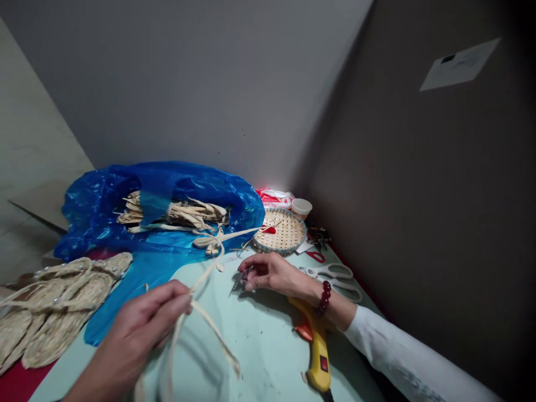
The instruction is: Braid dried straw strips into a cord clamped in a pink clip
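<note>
My left hand (144,321) pinches a pale strip of dried plant fibre (213,330) between thumb and forefinger. Its ends hang below the fingers and reach up toward the blue bag. My right hand (270,273), with a dark red bead bracelet at the wrist, is closed low over the light green work surface (259,340). At its fingertips is a small, shiny, dark object (238,286) whose kind I cannot make out. A yellow glue gun (319,352) lies just below the right wrist.
A blue plastic bag (84,206) holds bundles of straw (188,212). Woven straw sandals (62,318) lie at the left. Farther back are a round woven tray (276,245), a paper cup (301,207) and a red-white packet (274,197). White-handled scissors (337,272) lie near the right wall.
</note>
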`<state>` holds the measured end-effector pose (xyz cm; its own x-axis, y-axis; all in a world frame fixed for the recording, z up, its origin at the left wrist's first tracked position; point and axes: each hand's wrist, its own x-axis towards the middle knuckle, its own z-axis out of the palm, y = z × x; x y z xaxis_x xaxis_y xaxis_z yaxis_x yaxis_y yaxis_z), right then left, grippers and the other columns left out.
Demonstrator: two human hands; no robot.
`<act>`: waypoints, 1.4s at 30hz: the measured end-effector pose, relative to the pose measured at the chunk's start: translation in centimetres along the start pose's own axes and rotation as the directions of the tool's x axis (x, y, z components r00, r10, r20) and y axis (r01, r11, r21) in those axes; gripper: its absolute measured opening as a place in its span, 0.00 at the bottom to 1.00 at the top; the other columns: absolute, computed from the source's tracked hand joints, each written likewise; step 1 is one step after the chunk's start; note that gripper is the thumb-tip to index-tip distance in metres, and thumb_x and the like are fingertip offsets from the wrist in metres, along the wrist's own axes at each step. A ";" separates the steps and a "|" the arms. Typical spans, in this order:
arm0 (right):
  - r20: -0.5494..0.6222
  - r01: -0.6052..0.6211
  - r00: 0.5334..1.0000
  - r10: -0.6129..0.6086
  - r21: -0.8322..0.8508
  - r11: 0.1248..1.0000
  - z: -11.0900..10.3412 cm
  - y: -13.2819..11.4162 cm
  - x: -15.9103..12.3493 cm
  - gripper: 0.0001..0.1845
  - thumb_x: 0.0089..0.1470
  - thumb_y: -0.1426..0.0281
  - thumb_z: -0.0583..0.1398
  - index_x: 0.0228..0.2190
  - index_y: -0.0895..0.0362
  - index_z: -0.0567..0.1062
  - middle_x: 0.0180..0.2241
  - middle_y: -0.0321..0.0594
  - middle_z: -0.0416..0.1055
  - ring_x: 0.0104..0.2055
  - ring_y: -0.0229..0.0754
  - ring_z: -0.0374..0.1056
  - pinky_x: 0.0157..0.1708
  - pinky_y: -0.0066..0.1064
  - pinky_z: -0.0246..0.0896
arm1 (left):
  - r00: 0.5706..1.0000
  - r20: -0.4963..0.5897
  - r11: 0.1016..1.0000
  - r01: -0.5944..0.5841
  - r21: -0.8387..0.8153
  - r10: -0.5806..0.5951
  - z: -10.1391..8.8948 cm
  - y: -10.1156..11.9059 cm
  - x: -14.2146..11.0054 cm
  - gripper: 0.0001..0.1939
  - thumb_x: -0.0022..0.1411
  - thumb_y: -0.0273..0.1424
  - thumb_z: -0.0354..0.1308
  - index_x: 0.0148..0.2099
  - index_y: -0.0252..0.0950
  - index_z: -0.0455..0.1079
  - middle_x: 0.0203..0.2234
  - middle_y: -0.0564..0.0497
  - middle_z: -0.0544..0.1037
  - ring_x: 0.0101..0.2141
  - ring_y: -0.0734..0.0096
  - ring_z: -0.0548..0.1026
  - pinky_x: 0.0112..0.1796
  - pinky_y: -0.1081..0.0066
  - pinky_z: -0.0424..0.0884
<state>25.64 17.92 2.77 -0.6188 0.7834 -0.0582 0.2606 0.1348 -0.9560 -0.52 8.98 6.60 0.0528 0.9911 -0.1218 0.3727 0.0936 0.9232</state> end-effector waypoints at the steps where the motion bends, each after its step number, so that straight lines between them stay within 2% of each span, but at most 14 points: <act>1: -0.003 0.000 1.000 0.000 -0.007 1.000 0.0 0.1 0.0 0.17 0.47 0.66 0.66 0.39 0.60 0.74 0.30 0.38 0.74 0.31 0.38 0.69 0.35 0.28 0.64 | 0.998 0.051 0.998 -0.041 0.039 0.039 1.2 0.2 0.8 0.18 0.61 0.46 0.51 0.27 0.38 0.67 0.21 0.56 0.65 0.25 0.71 0.65 0.26 0.73 0.63; 3: -0.016 -0.001 1.000 0.000 -0.034 0.999 0.1 0.2 0.0 0.17 0.47 0.66 0.66 0.39 0.60 0.74 0.30 0.38 0.74 0.31 0.38 0.69 0.33 0.27 0.63 | 0.987 0.146 0.992 -0.073 0.099 0.059 3.0 -0.1 2.2 0.18 0.62 0.45 0.50 0.26 0.38 0.65 0.22 0.56 0.65 0.28 0.69 0.66 0.31 0.71 0.63; 6: -0.054 -0.010 0.999 0.004 -0.112 0.994 0.4 -0.1 -0.1 0.16 0.48 0.68 0.66 0.40 0.59 0.75 0.31 0.38 0.73 0.30 0.38 0.67 0.30 0.26 0.60 | 0.979 0.202 0.986 -0.057 0.157 0.025 4.5 -1.5 3.4 0.18 0.63 0.45 0.47 0.27 0.39 0.63 0.22 0.57 0.64 0.29 0.68 0.65 0.32 0.72 0.61; 9: -0.097 -0.003 0.995 -0.021 -0.240 0.971 0.8 -1.0 -0.4 0.13 0.49 0.72 0.64 0.39 0.59 0.77 0.35 0.40 0.72 0.31 0.38 0.64 0.33 0.28 0.58 | 0.977 0.215 0.980 -0.028 0.195 -0.014 4.9 -2.9 3.5 0.19 0.64 0.47 0.45 0.28 0.40 0.62 0.22 0.58 0.63 0.29 0.68 0.65 0.32 0.72 0.60; 12: -0.102 0.030 0.991 -0.087 -0.462 0.887 1.2 -2.1 -0.9 0.11 0.53 0.73 0.61 0.40 0.59 0.77 0.36 0.40 0.71 0.33 0.38 0.64 0.35 0.30 0.57 | 0.979 0.197 0.981 0.011 0.192 -0.049 4.9 -3.3 3.2 0.19 0.64 0.47 0.45 0.28 0.40 0.60 0.23 0.58 0.63 0.29 0.68 0.65 0.33 0.72 0.60; 14: -0.069 0.042 0.993 -0.096 -0.553 0.832 1.3 -2.5 -1.2 0.11 0.54 0.72 0.61 0.41 0.59 0.76 0.36 0.41 0.71 0.34 0.38 0.64 0.35 0.29 0.58 | 0.978 0.193 0.984 0.042 0.172 -0.075 4.8 -3.3 3.2 0.18 0.63 0.47 0.45 0.28 0.40 0.60 0.23 0.58 0.63 0.30 0.68 0.65 0.33 0.72 0.60; 19: 0.038 0.106 0.994 -0.103 -0.574 0.812 1.9 -2.1 -1.5 0.18 0.56 0.66 0.62 0.46 0.62 0.73 0.43 0.45 0.72 0.42 0.42 0.67 0.44 0.30 0.60 | 0.977 0.189 0.990 0.075 0.121 -0.097 4.7 -3.1 3.2 0.18 0.63 0.47 0.46 0.27 0.40 0.60 0.24 0.58 0.64 0.30 0.67 0.65 0.34 0.72 0.60; 22: 0.041 0.108 0.994 -0.103 -0.561 0.821 2.4 -1.8 -1.5 0.19 0.56 0.67 0.62 0.47 0.62 0.72 0.44 0.46 0.72 0.45 0.44 0.66 0.47 0.31 0.60 | 0.979 0.187 0.994 0.064 0.090 -0.080 4.7 -3.1 3.3 0.18 0.63 0.46 0.47 0.27 0.40 0.61 0.23 0.58 0.64 0.29 0.68 0.65 0.33 0.72 0.60; 26: -0.028 0.049 0.997 -0.076 -0.539 0.841 2.9 -1.9 -1.6 0.17 0.55 0.74 0.61 0.48 0.58 0.71 0.42 0.43 0.73 0.44 0.43 0.67 0.46 0.32 0.61 | 0.976 0.201 0.994 0.074 0.085 -0.090 4.7 -3.0 3.4 0.18 0.62 0.46 0.47 0.27 0.40 0.62 0.23 0.57 0.64 0.29 0.68 0.64 0.33 0.72 0.60; 31: -0.100 0.037 0.991 -0.092 -0.449 0.893 3.0 -2.0 -2.2 0.12 0.55 0.75 0.61 0.42 0.57 0.73 0.40 0.40 0.73 0.41 0.41 0.68 0.43 0.30 0.62 | 0.973 0.211 0.994 0.082 0.072 -0.095 4.7 -2.8 3.3 0.18 0.63 0.46 0.47 0.27 0.40 0.61 0.23 0.58 0.64 0.29 0.68 0.65 0.33 0.72 0.59; 34: -0.086 0.048 0.992 -0.094 -0.427 0.903 2.7 -1.7 -2.4 0.09 0.57 0.74 0.60 0.41 0.56 0.75 0.39 0.38 0.74 0.40 0.39 0.67 0.43 0.29 0.61 | 0.978 0.184 0.995 0.087 0.052 -0.095 4.9 -2.9 3.2 0.18 0.62 0.45 0.47 0.26 0.40 0.61 0.22 0.58 0.65 0.29 0.68 0.65 0.33 0.72 0.59; 38: -0.052 0.051 0.995 -0.088 -0.493 0.869 2.2 -1.7 -2.3 0.12 0.61 0.75 0.55 0.44 0.55 0.73 0.38 0.38 0.75 0.41 0.40 0.66 0.42 0.30 0.60 | 0.980 0.169 0.994 0.094 0.046 -0.101 5.0 -3.1 3.3 0.18 0.61 0.46 0.48 0.27 0.40 0.64 0.23 0.57 0.67 0.29 0.66 0.66 0.34 0.71 0.60; 42: -0.019 0.083 0.994 -0.107 -0.510 0.856 2.3 -2.1 -1.8 0.13 0.58 0.78 0.57 0.45 0.58 0.69 0.41 0.40 0.73 0.40 0.40 0.67 0.40 0.30 0.61 | 0.975 0.200 0.994 0.083 0.073 -0.096 4.8 -3.2 3.4 0.17 0.61 0.46 0.48 0.27 0.40 0.65 0.23 0.57 0.68 0.30 0.66 0.67 0.33 0.72 0.62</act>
<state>24.52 14.82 4.20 -0.6292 0.7756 0.0503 0.5499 0.4900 -0.6764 2.86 11.56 1.48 0.2011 0.9385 -0.2808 0.4427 0.1686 0.8807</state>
